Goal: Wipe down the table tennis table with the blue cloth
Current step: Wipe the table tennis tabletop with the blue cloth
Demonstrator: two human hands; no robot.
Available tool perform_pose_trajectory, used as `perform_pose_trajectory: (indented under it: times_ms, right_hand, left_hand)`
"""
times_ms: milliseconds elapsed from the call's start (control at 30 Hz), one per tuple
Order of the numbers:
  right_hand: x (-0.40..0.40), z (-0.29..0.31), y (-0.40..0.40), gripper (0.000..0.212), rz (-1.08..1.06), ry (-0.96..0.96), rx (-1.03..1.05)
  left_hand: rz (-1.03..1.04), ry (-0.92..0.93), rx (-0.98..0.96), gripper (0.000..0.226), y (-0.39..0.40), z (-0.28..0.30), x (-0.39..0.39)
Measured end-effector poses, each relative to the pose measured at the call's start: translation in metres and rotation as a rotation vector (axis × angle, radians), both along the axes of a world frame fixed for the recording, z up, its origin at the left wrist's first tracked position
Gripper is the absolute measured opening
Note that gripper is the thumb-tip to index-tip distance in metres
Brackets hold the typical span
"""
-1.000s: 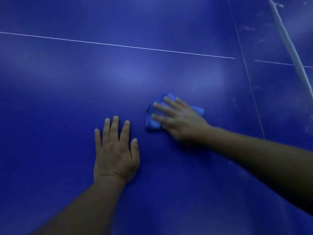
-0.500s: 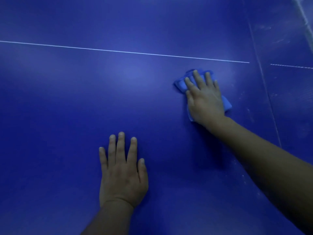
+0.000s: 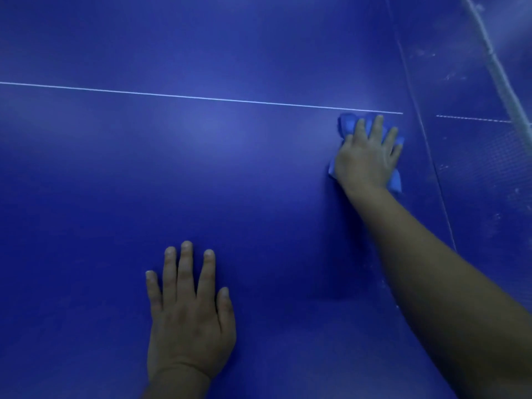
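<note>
The right hand [image 3: 367,158], fingers flat with its grip pressing the blue cloth [image 3: 347,125], has slid it away across the tabletop [image 3: 115,168] to the white line [image 3: 201,97], so more is wiped, while the left hand [image 3: 188,318] stays flat.

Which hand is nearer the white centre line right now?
The right hand: it presses the blue cloth just below the white centre line's right end. The left hand rests flat on the table well below that line.
</note>
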State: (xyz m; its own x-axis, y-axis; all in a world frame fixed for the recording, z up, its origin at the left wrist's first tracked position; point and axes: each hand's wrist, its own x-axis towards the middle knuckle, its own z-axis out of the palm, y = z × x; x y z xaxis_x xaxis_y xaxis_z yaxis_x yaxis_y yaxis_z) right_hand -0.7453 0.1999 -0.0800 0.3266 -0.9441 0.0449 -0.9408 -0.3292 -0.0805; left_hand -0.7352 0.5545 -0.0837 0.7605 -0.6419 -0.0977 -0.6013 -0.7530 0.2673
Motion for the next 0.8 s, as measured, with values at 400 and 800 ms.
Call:
perform_pose_trajectory:
  times_ms: [400,800]
  right_hand:
    - [0.000,0.005,-0.038,0.057,0.040,0.073,-0.004]
    - [0.041,0.006,-0.077,0.053,0.126,0.094,0.027]
  left_hand:
    - [0.005,0.012,-0.008,0.065,0.001,-0.002,0.002]
    - [0.000,0.019,0.005,0.066,0.000,0.001,0.001]
